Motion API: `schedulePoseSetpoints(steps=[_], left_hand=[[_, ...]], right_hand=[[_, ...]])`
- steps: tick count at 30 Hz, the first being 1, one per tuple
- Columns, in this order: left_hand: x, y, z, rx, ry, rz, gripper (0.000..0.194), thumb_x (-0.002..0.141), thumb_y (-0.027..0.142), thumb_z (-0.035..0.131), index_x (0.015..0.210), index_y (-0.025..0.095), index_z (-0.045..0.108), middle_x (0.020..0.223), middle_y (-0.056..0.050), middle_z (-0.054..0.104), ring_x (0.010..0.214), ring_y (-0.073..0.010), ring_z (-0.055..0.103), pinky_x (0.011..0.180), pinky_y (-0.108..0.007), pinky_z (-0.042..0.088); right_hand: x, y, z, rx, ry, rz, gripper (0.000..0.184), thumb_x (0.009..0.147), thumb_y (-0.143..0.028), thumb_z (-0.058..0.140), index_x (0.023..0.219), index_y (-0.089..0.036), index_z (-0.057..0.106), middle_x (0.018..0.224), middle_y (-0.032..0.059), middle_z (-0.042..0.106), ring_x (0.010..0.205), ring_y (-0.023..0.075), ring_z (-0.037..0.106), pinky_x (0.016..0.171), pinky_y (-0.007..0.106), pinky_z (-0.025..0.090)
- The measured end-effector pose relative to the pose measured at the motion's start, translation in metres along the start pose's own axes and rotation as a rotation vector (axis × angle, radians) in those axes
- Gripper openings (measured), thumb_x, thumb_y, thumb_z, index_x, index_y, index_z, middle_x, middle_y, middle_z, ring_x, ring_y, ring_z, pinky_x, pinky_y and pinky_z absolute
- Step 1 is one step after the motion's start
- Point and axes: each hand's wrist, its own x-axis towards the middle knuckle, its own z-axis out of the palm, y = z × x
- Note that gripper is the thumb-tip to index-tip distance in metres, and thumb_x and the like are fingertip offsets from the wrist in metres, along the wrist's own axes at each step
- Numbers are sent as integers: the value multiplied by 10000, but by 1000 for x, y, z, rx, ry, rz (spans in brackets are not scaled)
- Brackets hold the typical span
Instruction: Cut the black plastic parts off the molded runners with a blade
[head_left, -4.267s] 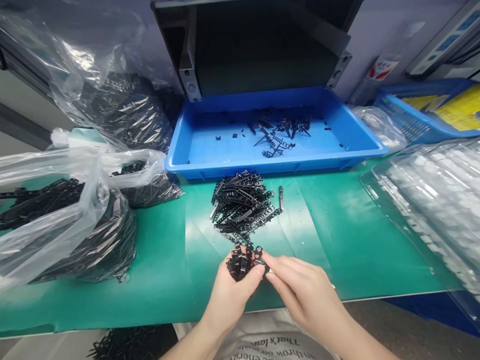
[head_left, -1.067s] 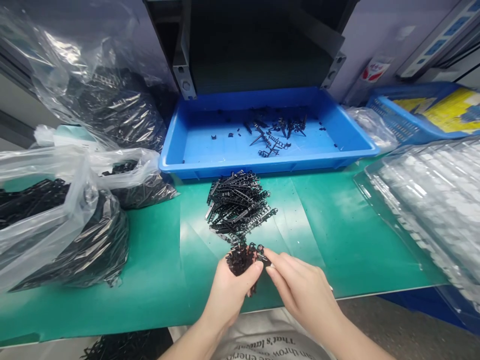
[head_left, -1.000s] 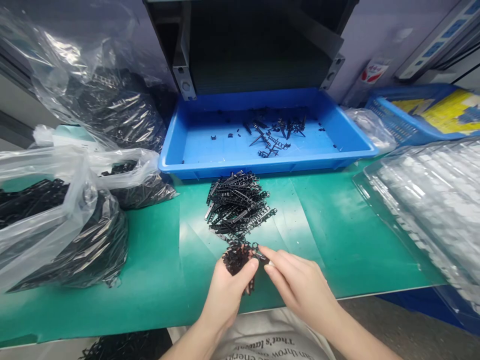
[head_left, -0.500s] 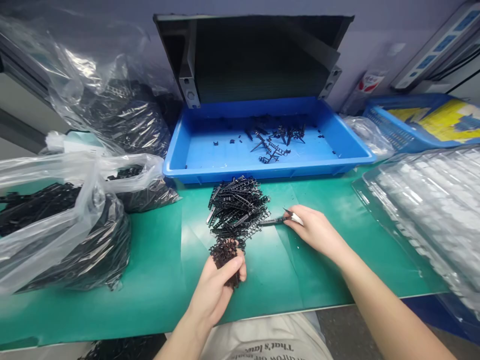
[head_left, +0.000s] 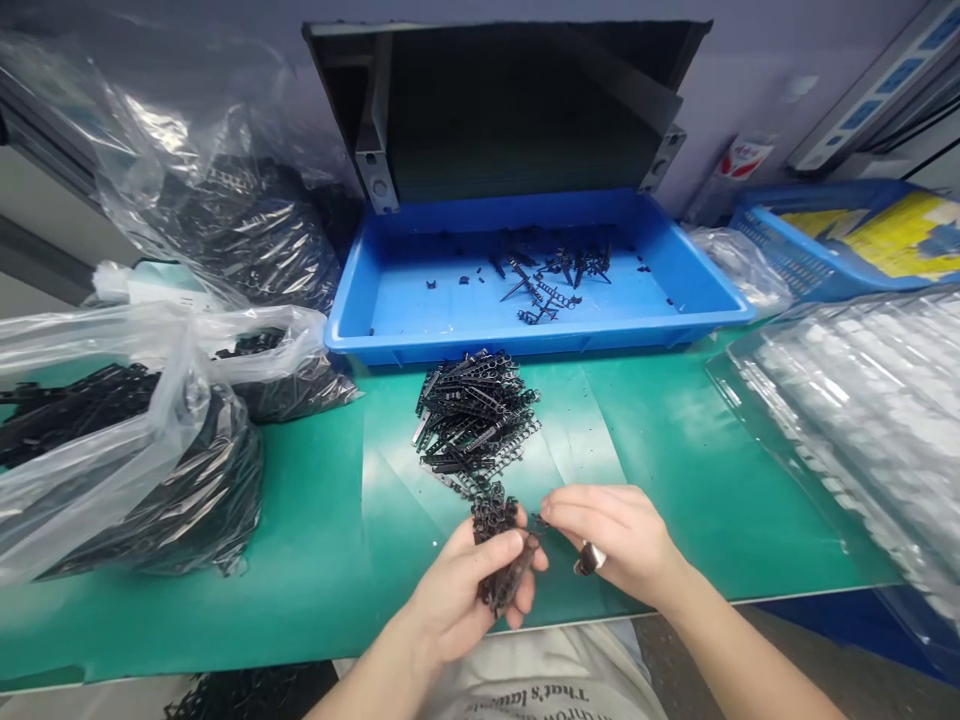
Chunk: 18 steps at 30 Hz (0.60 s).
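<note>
My left hand point(head_left: 480, 575) is closed around a bunch of thin black plastic strips point(head_left: 493, 515) with ringed edges, their ends sticking up past the thumb. Just to its right, my right hand point(head_left: 619, 535) pinches a small black piece point(head_left: 540, 522) between thumb and forefinger; whether this is the end of a strip I cannot tell. A white-and-dark object point(head_left: 589, 558) is tucked under its curled fingers, mostly hidden. Beyond both hands a heap of similar black strips point(head_left: 476, 410) lies on the green mat point(head_left: 330, 520).
A blue tray point(head_left: 442, 345) with scattered black pieces stands behind the heap. Open plastic bags point(head_left: 180, 460) of black parts stand at left, with another filled bag point(head_left: 247, 240) behind. Stacked clear trays point(head_left: 862, 400) and a blue basket point(head_left: 795, 255) occupy the right side.
My right hand has come from beside the heap toward me and my left hand, bringing a black strip away from the heap. My left hand has shifted right and nearer to me.
</note>
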Motion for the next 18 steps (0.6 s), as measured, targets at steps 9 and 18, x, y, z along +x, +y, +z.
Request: schedulePoseSetpoints(steps=[9, 18], left_hand=[[-5, 6, 2, 212, 153, 191, 274, 632, 321, 731, 741, 106, 599, 556, 0, 561, 420, -60, 421, 396, -194, 299], [-5, 2, -2, 383, 150, 340, 237, 737, 311, 631, 596, 149, 530, 476, 30, 469, 452, -89, 386, 464, -230, 318]], right_hand=[[-6, -21, -1, 121, -170, 500, 291, 911, -242, 404, 1187, -183, 473, 1098, 106, 611, 958, 209, 610, 724, 313, 532], [0, -40, 1, 96, -322, 489, 325, 914, -192, 368, 1201, -238, 513, 941, 38, 668, 819, 199, 623, 636, 307, 499]])
